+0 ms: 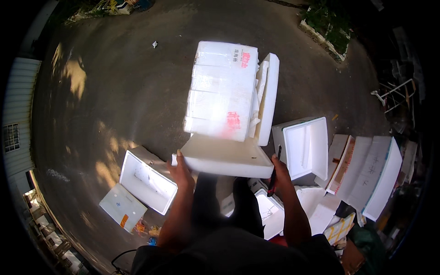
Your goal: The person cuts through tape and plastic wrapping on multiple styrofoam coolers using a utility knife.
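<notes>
Foam piece [222,167], nearside of stack [220,91]
My left hand [182,173], right hand [281,170] pinch opposite ends, likely for balance; tool [273,182] in right.

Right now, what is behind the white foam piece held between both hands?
Beyond the foam piece is a white foam stack with red marks, with a foam slab along its right side. The piece covers whatever lies directly behind it, so that cannot be seen.

There are two hands [182,174], one held foam piece [224,167], one red-and-black tool [272,184]
</notes>
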The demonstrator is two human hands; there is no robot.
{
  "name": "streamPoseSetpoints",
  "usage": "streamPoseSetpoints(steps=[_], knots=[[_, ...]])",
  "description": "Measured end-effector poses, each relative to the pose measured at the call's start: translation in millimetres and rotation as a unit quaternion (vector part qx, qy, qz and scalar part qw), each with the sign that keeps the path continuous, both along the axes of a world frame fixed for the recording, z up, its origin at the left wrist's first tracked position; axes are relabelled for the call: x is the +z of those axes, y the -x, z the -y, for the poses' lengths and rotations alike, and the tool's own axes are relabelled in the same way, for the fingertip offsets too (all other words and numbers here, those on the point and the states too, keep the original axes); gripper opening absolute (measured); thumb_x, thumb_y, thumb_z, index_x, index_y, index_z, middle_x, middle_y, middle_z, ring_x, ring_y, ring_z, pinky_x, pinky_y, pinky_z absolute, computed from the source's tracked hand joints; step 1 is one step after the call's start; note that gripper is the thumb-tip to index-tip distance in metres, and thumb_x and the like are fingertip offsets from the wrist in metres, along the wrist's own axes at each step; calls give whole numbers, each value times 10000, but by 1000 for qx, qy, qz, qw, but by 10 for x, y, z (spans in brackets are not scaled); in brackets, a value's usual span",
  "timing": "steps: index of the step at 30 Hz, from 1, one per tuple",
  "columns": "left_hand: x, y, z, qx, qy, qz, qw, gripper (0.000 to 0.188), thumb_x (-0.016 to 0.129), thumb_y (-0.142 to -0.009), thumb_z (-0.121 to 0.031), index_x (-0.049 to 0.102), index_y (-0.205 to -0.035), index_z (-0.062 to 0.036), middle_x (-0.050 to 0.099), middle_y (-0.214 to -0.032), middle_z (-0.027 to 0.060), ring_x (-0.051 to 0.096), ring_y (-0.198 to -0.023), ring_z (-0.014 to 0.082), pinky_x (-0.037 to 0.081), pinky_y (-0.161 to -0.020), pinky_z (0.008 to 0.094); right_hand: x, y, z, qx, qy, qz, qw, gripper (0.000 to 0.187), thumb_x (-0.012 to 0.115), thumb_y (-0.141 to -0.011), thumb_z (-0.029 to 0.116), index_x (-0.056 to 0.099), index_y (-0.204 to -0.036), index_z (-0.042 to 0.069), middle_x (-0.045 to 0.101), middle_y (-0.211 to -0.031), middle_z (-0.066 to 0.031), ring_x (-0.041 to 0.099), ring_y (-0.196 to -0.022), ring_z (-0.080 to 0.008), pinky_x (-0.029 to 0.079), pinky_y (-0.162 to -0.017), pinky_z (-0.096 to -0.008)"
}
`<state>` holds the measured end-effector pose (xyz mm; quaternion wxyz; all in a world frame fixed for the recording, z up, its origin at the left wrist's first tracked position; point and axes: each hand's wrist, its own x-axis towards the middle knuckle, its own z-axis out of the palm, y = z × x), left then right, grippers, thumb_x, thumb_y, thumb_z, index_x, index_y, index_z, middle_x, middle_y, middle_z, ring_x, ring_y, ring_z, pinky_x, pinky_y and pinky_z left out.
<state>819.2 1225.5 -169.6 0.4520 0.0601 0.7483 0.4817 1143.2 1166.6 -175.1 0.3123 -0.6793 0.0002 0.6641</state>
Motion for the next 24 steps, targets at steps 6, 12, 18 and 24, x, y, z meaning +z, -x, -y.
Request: streamPoseSetpoints(steps=[6,12,18,24], knots=[[-518,-55,17,-9,1,-36,999,630,626,-884,-343,364,-1270,80,565,-1091,203,558,-966,249,446,-859,358,496,250,-18,89,64,66,992,493,624,-838,427,574,-1070,-5,581,-751,-92,535,-529,-168,421,-416,-306],[-277,-221,-152,-13,30,-150,988,640,642,-862,-345,371,-1231,102,554,-1095,205,547,-978,242,436,-879,340,257,432,35,-53,78,89,992,400,606,-835,343,568,-1041,2,568,-731,-98,524,-494,-186,425,-413,-322],[-431,-153,-84,-33,46,-123,991,641,662,-851,-339,358,-1259,50,525,-1151,250,553,-1004,292,430,-902,370,-18,533,129,-55,34,120,991,422,580,-825,369,577,-990,-20,567,-703,-97,531,-475,-200,438,-402,-325],[-716,-241,-295,-46,56,-124,990,642,666,-847,-326,358,-1250,67,542,-1110,237,551,-997,281,429,-898,367,-289,505,-62,-91,42,108,989,352,610,-810,361,534,-912,33,490,-620,-59,479,-417,-189,418,-365,-330]])
